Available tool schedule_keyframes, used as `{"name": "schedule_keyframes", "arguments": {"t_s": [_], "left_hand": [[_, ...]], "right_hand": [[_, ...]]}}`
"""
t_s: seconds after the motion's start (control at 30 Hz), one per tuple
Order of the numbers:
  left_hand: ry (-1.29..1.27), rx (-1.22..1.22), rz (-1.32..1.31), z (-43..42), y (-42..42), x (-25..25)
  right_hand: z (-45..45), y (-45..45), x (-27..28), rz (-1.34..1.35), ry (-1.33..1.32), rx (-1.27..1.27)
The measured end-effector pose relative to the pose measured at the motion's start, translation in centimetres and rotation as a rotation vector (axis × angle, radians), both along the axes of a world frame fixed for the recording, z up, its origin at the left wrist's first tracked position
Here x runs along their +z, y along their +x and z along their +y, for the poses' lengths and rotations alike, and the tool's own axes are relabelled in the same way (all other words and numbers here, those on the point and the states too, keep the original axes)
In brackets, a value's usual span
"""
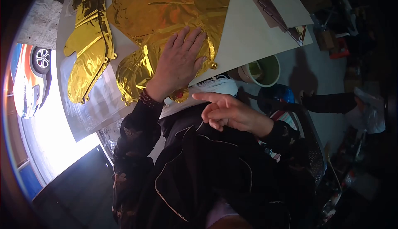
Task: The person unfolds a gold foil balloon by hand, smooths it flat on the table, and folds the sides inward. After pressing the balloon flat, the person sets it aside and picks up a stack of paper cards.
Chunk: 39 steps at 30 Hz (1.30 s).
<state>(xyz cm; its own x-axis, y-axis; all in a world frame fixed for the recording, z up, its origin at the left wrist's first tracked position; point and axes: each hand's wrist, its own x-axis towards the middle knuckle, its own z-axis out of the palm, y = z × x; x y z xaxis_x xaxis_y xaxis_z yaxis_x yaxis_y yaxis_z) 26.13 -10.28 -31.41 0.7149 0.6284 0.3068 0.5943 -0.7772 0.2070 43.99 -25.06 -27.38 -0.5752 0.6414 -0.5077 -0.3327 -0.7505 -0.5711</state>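
Head camera view: the gold foil sheet (166,18) lies on the white table (244,34), its lower part reaching the near edge. Condition: spread out, flat overall, uninflated. Creases cross its surface, and the lower lobe near my wrist is more crumpled than the broad upper area. Judged from its present state, spreading is largely done; smoothing is incomplete at the lower lobe and along the creases. No fold is made across the broad area. Layer count: cannot tell.

Left hand (178,59): palm down on the foil, fingers extended and close together, thumb toward the table's near edge. Grip: open, pressing or resting, nothing clasped. Contact force: cannot tell.

Right hand (234,115): raised over my lap, apart from the foil. Index finger extended, other fingers partly curled. Grip: loosely open, no item visible in it.

Adjacent item: a narrower gold foil piece (89,42) lies to the left, laid out lengthwise, no hand on it. Clear plastic (83,104) lies beneath and beside its lower end.

Outer area: flat panels (288,7) lie at the table's far right; a green bucket (273,69) stands beyond the near edge.
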Motion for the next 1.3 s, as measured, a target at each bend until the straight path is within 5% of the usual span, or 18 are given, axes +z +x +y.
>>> {"name": "schedule_keyframes", "arguments": {"t_s": [0.17,0.83,1.0,1.3], "left_hand": [[0.003,0.003,-0.004,0.1,0.0,-0.2],[-0.062,-0.053,-0.099,0.7,-0.5,-0.2],[-0.068,-0.053,-0.086,0.6,-0.5,0.0],[-0.068,-0.038,-0.062,0.6,-0.5,-0.1]], "right_hand": [[1.4,-2.5,-4.3,0.186,-0.029,-0.035],[1.8,-1.6,-1.9,0.477,0.014,-0.413],[1.7,0.0,-0.1,0.417,0.014,-0.51],[0.0,-0.6,1.7,-0.15,0.129,-0.445]]}}
